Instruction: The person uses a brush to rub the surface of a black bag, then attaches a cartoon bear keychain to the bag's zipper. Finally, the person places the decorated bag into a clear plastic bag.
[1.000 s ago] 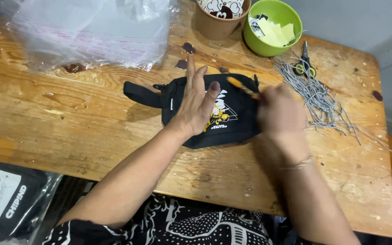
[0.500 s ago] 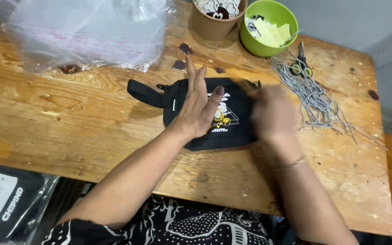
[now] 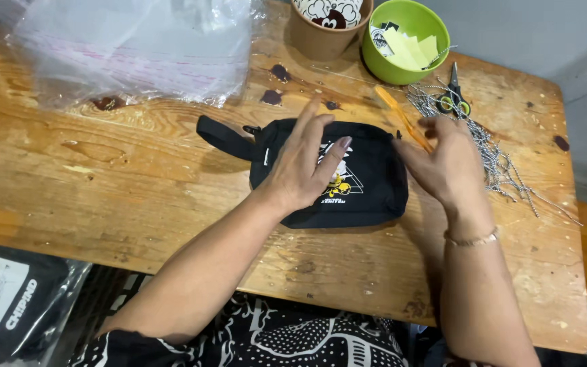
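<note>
A small black pouch (image 3: 368,190) with a white and yellow print and a black strap lies flat on the wooden table (image 3: 103,183). My left hand (image 3: 304,163) rests palm down on the pouch, fingers spread. My right hand (image 3: 443,163) is at the pouch's right edge and grips a thin orange stick-like tool (image 3: 399,112) that points up and to the left.
A pile of clear plastic bags (image 3: 130,47) lies at the back left. A brown paper cup (image 3: 327,27) and a green bowl (image 3: 436,58) with paper slips stand at the back. Scissors (image 3: 455,98) lie on a heap of grey cords (image 3: 497,156). Bagged black items (image 3: 8,299) sit below the table's left.
My right hand has drawn back to the right of the pouch, and the orange tool now sticks out above the pouch's top right corner. My left hand stays on the pouch.
</note>
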